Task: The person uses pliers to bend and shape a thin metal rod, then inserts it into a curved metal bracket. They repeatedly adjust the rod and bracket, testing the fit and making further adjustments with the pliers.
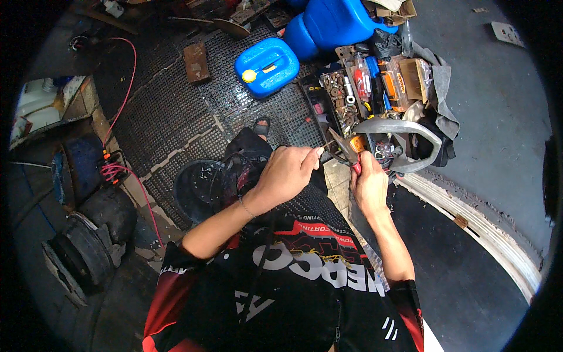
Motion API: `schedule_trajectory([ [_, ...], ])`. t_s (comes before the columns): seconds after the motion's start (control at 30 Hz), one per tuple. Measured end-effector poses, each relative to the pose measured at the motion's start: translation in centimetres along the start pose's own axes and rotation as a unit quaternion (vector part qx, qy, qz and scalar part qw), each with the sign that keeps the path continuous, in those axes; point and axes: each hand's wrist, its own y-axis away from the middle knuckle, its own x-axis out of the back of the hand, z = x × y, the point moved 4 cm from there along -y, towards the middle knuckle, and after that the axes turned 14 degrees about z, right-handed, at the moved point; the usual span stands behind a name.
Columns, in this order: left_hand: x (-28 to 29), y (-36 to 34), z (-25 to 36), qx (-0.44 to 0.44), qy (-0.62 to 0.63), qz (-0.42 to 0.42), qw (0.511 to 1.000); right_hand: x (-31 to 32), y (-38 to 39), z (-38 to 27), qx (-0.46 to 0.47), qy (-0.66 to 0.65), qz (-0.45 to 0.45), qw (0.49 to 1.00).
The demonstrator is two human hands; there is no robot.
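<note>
My right hand (370,185) is closed round a pair of pliers (350,154) with red grips, its metal jaws pointing up and to the left. Just left of it, my left hand (287,173) is closed, thumb and forefinger pinching a thin brownish piece like a wire or thin rod (328,145). That piece runs from my fingertips toward the jaws; whether they touch it I cannot tell. Beyond my right hand stands an open toolbox with a grey handle (431,138), and loose metal hardware (337,91) fills a compartment beside it.
A blue jerrycan (267,67) with a yellow cap stands on the black mat ahead, near a larger blue container (328,26). A dark bucket (196,188) is by my legs. Pink cable (114,171) lies at left. A white metal track (469,220) curves along the right.
</note>
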Motion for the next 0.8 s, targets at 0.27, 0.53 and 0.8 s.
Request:
schedule_trajectory([
  [0.27,-0.8,1.0,0.1,-0.058,-0.011,0.004,0.998,0.5,0.6,1.0,-0.026,-0.112,-0.010,0.993],
  [0.53,-1.1,1.0,0.7,-0.105,-0.072,-0.025,0.992,1.3,1.1,1.8,-0.065,-0.173,-0.072,0.980],
  [0.8,-1.1,1.4,0.4,-0.140,-0.060,-0.061,0.986,2.3,2.9,3.2,-0.078,-0.193,-0.139,0.968],
])
